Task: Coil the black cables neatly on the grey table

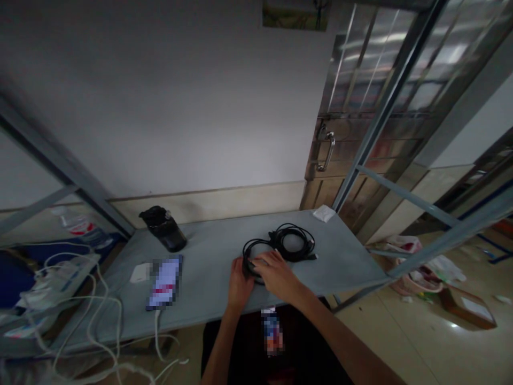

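Note:
A loop of black cable (256, 243) is between my two hands near the front edge of the grey table (208, 278). My left hand (240, 283) is closed around the left side of this loop. From the right, my right hand (279, 274) reaches over the loop with its fingers bent onto the cable; the fingertips are partly hidden. Just beyond my right hand lies a second coil of black cable (294, 260), wound in several turns, with a plug end (310, 257) sticking out to the right. The two coils touch or overlap where they meet.
To the left stand a black bottle (166, 230) and a phone (165, 283) with a white cable, beside a white card-like item (140, 272). White power strips (60, 289) and tangled cords lie further left. A crumpled tissue (324, 214) sits at the back right. Metal posts (385, 117) frame the table.

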The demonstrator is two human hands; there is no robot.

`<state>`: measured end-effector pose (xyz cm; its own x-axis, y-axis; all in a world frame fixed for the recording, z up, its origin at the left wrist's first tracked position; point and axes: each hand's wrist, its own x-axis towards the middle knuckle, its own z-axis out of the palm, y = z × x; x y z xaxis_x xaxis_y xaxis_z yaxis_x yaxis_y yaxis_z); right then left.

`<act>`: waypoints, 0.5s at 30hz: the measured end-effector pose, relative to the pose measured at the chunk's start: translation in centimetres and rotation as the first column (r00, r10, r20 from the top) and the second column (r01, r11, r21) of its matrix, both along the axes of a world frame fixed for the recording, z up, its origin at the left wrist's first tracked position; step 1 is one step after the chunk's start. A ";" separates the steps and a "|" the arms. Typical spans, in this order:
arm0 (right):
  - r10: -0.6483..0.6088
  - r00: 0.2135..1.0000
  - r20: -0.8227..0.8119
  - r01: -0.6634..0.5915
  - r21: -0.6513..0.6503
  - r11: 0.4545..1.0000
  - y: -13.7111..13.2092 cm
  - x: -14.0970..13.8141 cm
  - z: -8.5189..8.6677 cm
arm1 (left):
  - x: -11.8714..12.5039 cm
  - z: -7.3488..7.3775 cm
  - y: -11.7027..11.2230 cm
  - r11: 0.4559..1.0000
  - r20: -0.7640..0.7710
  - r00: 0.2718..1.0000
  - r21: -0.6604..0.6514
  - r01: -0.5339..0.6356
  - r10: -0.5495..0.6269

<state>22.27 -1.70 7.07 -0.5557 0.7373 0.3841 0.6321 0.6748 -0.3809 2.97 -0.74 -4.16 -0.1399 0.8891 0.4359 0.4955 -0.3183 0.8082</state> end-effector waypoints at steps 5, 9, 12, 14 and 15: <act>-0.070 0.995 0.071 0.069 0.014 0.998 0.1 -1.9 -8.4 | -1.3 -0.3 -0.1 0.993 0.100 0.988 -0.015 -0.119 0.120; -0.097 0.995 0.021 0.096 0.033 0.995 0.3 -1.7 -10.5 | -1.8 -0.2 0.0 0.990 0.167 0.976 -0.037 -0.139 0.143; -0.080 0.997 -0.010 0.081 0.015 0.997 0.4 -1.6 -10.6 | -1.7 0.3 0.0 0.990 0.177 0.975 -0.054 -0.129 0.137; -0.059 0.998 -0.012 0.059 0.006 0.998 0.4 -1.6 -10.6 | -1.4 0.8 0.0 0.991 0.156 0.979 -0.058 -0.123 0.131; -0.051 0.999 -0.011 0.051 0.005 0.999 0.4 -1.6 -10.5 | -1.3 1.0 0.0 0.991 0.129 0.984 -0.050 -0.121 0.127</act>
